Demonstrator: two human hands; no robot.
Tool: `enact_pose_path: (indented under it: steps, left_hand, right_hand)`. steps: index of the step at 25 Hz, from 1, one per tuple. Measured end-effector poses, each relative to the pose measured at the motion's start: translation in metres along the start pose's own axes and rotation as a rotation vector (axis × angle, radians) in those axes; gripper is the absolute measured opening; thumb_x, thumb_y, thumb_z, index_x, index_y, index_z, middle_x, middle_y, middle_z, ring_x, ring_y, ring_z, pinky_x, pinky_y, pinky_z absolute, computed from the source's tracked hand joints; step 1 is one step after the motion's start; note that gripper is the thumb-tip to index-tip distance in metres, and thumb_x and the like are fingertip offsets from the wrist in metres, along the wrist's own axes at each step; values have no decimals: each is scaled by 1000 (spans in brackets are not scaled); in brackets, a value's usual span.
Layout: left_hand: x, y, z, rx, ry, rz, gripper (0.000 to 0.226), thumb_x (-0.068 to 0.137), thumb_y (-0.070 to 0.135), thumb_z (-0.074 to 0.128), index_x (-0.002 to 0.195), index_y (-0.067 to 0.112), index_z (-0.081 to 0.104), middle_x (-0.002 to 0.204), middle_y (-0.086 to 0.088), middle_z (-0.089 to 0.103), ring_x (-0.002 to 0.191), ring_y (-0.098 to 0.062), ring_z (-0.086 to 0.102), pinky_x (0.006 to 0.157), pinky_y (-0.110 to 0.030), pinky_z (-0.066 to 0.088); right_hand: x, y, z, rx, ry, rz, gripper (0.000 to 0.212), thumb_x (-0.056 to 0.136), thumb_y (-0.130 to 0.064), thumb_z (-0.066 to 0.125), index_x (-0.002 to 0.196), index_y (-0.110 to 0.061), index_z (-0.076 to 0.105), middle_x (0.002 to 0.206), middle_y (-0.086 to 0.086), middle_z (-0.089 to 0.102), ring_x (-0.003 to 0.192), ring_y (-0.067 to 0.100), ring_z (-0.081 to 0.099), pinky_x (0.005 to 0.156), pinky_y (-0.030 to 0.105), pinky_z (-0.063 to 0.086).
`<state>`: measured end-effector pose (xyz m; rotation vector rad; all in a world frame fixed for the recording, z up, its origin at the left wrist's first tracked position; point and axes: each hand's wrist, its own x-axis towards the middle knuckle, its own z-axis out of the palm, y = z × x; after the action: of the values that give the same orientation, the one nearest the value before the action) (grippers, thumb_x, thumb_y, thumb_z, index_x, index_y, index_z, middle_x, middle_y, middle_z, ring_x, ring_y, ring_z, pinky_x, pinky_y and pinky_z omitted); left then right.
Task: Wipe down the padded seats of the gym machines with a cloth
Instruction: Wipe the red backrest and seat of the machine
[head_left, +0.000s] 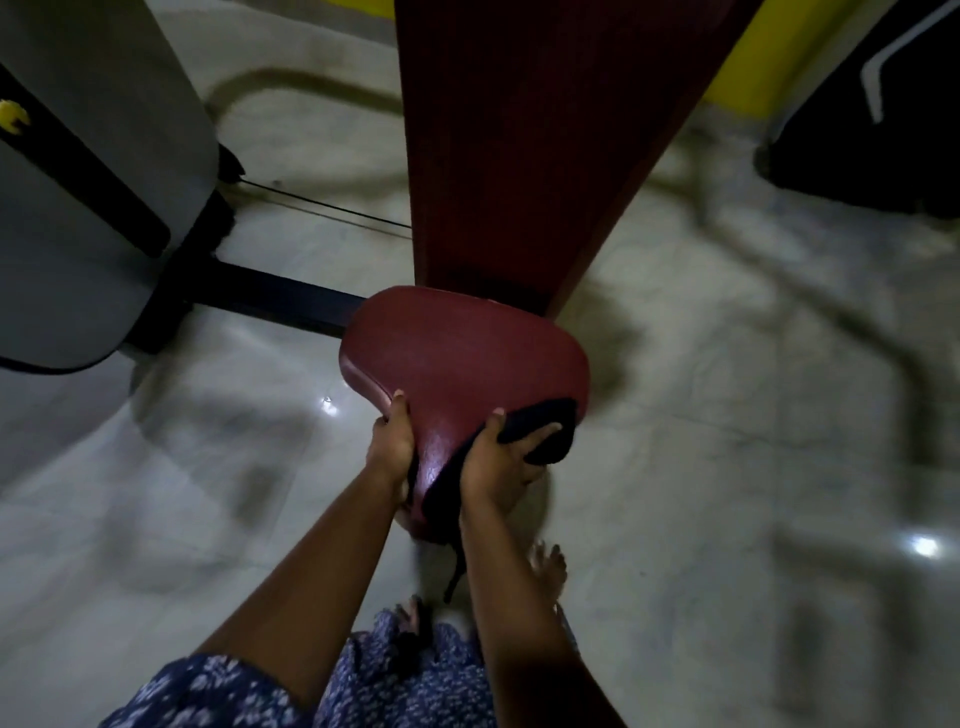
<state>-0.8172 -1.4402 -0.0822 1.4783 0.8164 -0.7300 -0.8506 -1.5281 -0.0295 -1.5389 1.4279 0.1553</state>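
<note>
Two-handed at maroon padded seat (457, 353) below upright back pad (519, 130): gripped front-left rim with left hand (392, 441), likely to steady it; clutched dark cloth (545, 431) in right hand (501, 462), pressed against seat's near-right edge for wiping, loose end left dangling.

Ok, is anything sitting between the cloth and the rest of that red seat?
Nothing visible. The cloth lies on the seat at its near right edge under the right hand; the left hand only grips the left edge.
</note>
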Motion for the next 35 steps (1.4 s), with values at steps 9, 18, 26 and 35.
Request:
enact_pose_path:
  steps: [9,18,26,35]
  left_hand:
    - [-58,17,-7,-49,-30,28,76,81,79,24,122,22,53,114,-8,63,104,-26,60,91,-39,49]
    - [-63,11,26,485,419,193,80,88,68,9,127,10,48,121,-17,59,109,-35,56,91,-45,41]
    - [-60,7,31,542,493,275,86,79,71,0,118,14,51,111,-14,63,99,-32,59,80,-38,40]
    - [-60,6,34,573,569,266,83,77,70,-1,108,17,54,106,-14,64,98,-34,58,77,-38,35]
  right_hand:
    - [-11,22,-4,-692,-130,-1035,53,80,-42,33,131,-40,49,151,7,32,131,38,35,105,54,31]
    - [107,-81,5,-1051,-149,-1052,52,96,-45,34,146,-41,21,159,7,3,139,36,17,113,46,14]
    - [109,-51,-27,-928,-459,-1506,53,88,-60,27,139,-45,35,156,1,20,133,28,34,106,45,25]
    - [115,-107,49,-1151,-306,-1417,56,94,-59,24,147,-42,17,157,10,9,131,38,26,104,45,24]
